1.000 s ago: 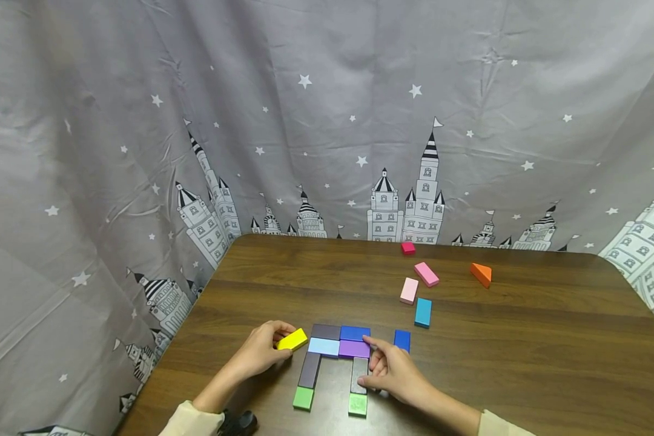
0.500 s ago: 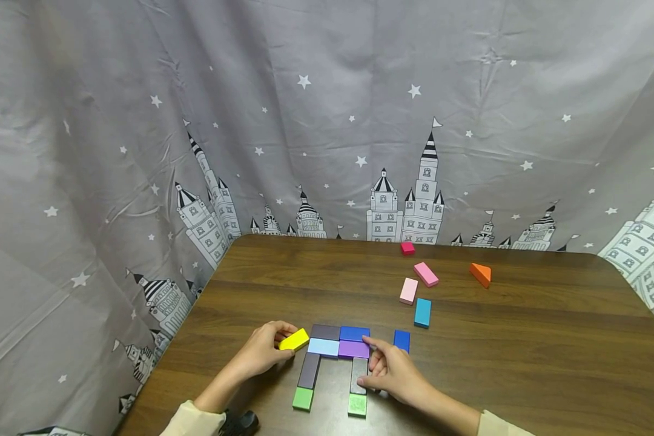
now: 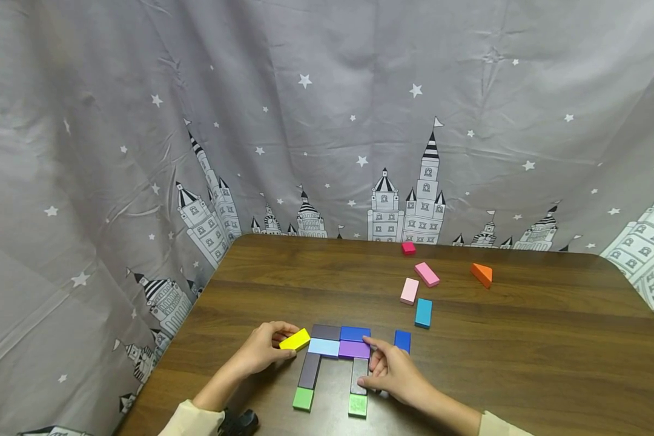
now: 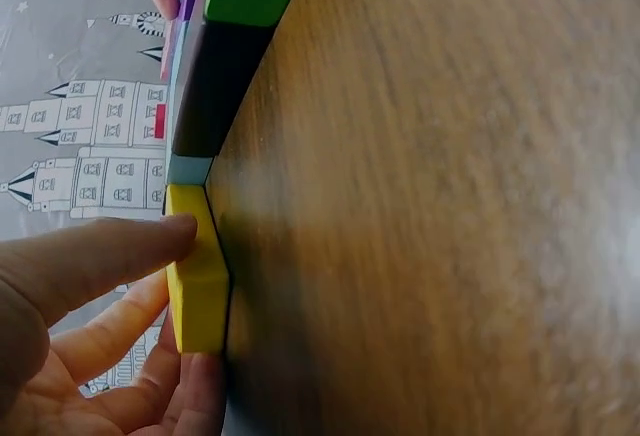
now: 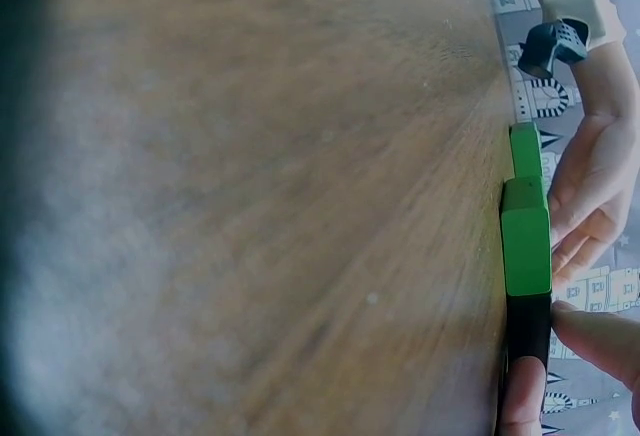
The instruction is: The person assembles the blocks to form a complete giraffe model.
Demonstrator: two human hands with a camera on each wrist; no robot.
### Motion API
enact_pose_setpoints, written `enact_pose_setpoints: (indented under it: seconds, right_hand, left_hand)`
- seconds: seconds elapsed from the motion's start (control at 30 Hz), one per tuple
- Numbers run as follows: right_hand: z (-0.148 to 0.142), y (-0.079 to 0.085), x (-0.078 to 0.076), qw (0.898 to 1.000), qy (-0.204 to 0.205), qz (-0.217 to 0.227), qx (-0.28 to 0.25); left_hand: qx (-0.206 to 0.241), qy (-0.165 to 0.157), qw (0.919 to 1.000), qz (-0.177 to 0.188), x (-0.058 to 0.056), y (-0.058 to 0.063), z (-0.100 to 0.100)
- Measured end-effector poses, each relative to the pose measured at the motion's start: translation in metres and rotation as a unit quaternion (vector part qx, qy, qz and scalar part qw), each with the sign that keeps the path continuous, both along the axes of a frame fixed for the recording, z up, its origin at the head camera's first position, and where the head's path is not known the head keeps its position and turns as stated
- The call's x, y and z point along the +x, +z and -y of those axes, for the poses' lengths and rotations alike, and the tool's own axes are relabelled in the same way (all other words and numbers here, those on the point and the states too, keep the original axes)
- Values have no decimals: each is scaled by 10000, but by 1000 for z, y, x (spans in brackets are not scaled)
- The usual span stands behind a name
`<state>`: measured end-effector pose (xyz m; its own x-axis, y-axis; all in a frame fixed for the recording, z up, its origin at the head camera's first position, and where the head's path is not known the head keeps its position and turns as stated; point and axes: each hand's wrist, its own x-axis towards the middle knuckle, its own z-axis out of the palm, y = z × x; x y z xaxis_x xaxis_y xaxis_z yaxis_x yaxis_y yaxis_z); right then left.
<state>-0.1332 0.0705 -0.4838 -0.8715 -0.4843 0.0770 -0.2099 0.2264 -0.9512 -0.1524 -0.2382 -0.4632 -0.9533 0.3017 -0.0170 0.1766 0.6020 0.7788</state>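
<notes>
My left hand (image 3: 263, 348) pinches a yellow block (image 3: 295, 340) between thumb and fingers, its right end against or close beside the laid-out figure of blocks. The left wrist view shows the yellow block (image 4: 200, 276) low at the table, meeting a light blue block (image 4: 190, 169). With index fingertip at the purple block (image 3: 354, 349) and blue block (image 3: 355, 333), my right hand (image 3: 393, 371) touches the figure; its thumb rests on a dark grey block (image 3: 359, 375). Another dark grey block (image 3: 326, 331) tops the left side. Green blocks (image 3: 303, 399) end both legs.
Right of the figure lies a loose blue block (image 3: 402, 341), partly behind my right hand. Farther back are a teal block (image 3: 422, 313), pale pink block (image 3: 409, 290), pink block (image 3: 427, 274), red block (image 3: 409, 248) and orange triangular block (image 3: 482, 274). A grey curtain (image 3: 327, 121) hangs behind the table.
My left hand has shifted the yellow block slightly to the right, toward the figure's left side. The right hand stays where it was.
</notes>
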Motion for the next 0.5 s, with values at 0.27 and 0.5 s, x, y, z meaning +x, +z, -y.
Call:
enact_pose_setpoints:
  seconds: [0.27, 0.5]
  right_hand:
    - [0, 0, 0, 10000, 13, 18, -21]
    - [-1, -1, 0, 10000, 15, 30, -21]
  left_hand:
    - [516, -485, 9973, 208, -8, 0, 7]
    - [897, -993, 9906, 294, -20, -4, 4]
